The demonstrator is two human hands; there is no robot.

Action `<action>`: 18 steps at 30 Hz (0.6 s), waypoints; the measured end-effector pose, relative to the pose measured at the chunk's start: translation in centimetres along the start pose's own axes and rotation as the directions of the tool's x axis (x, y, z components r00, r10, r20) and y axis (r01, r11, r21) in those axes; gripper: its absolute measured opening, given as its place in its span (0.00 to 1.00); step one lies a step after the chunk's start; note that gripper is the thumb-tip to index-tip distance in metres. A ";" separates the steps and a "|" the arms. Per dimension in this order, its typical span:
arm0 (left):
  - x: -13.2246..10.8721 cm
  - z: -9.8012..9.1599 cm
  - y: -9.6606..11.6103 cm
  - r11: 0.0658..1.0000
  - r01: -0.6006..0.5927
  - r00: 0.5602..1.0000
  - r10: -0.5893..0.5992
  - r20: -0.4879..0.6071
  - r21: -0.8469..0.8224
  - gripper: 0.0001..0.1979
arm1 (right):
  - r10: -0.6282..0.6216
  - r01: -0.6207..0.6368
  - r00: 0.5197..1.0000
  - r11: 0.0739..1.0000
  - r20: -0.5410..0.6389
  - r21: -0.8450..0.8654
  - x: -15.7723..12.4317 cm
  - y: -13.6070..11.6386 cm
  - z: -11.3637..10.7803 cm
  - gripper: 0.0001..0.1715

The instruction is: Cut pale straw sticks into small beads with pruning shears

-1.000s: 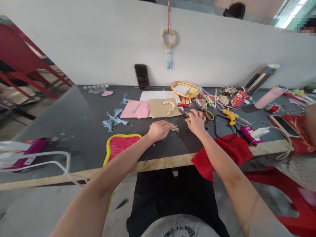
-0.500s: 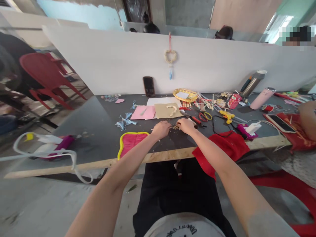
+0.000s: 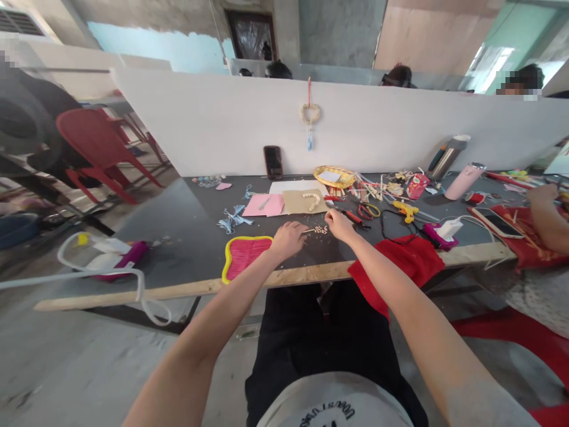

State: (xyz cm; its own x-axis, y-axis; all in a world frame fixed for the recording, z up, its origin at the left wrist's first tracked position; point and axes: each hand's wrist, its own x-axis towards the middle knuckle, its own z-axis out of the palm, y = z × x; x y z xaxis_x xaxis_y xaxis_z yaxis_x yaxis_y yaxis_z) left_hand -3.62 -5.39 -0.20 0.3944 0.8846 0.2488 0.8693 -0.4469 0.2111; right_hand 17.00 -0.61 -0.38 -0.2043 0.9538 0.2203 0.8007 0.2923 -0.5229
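My left hand (image 3: 288,239) rests closed on the dark table (image 3: 186,237), pinching a thin pale stick that points right. Just beyond its tip lies a small heap of pale beads (image 3: 319,230). My right hand (image 3: 338,224) sits on the other side of the heap with its fingers curled together; whatever is in them is too small to make out. Behind the hands lies a brown card (image 3: 302,202) with a curved row of beads glued on it.
A pink paper (image 3: 264,204), blue tassels (image 3: 231,219), a yellow-rimmed pink pad (image 3: 242,254), a yellow basket (image 3: 334,176), scissors (image 3: 368,210), a yellow glue gun (image 3: 406,210), a red cloth (image 3: 400,264) and a phone (image 3: 272,161) against the white partition. Another person's arm (image 3: 544,213) rests at the right.
My right hand came back from the tools on the right to the bead heap. The camera tilted up and drew back, showing more of the room.
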 end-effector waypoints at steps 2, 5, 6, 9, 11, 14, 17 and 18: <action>-0.1 0.1 0.0 1.000 0.022 1.000 -0.022 -0.001 0.000 0.17 | 0.012 -0.004 0.995 0.997 -0.094 0.077 -1.4 0.1 -0.1 0.13; 0.8 0.9 0.5 0.998 0.070 0.998 -0.070 0.001 0.003 0.17 | 0.052 -0.013 0.975 0.984 -0.217 0.179 -3.7 0.7 0.4 0.16; 1.2 1.2 0.7 0.996 0.087 0.996 -0.087 0.001 0.004 0.16 | 0.073 -0.021 0.966 0.978 -0.246 0.208 -4.2 1.1 0.7 0.16; 2.5 2.4 1.7 0.989 0.146 0.989 -0.146 0.007 0.006 0.14 | 0.130 -0.044 0.951 0.955 -0.280 0.294 -4.7 2.3 1.5 0.16; 3.0 3.0 2.2 0.983 0.185 0.983 -0.185 0.014 -0.003 0.12 | 0.148 -0.050 0.954 0.935 -0.260 0.350 -4.2 3.1 1.7 0.15; 3.3 3.3 2.2 0.974 0.222 0.975 -0.221 0.024 -0.047 0.10 | 0.139 -0.041 0.970 0.904 -0.201 0.427 -2.8 4.0 1.7 0.15; 3.3 2.9 1.7 0.959 0.246 0.969 -0.245 0.030 -0.139 0.09 | 0.111 -0.024 0.982 0.876 -0.152 0.481 -1.5 4.3 1.4 0.14; 3.4 2.6 1.5 0.950 0.253 0.967 -0.251 0.032 -0.183 0.09 | 0.102 -0.019 0.985 0.870 -0.141 0.493 -1.1 4.3 1.3 0.14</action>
State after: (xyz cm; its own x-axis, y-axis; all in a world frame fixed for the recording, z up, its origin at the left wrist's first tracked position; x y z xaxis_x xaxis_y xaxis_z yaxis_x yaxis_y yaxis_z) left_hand -0.18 -2.67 -1.51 0.1725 0.9723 0.1575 0.8709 -0.2252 0.4368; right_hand 19.92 -0.32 -3.96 -0.0397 0.9592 0.2801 0.4226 0.2701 -0.8651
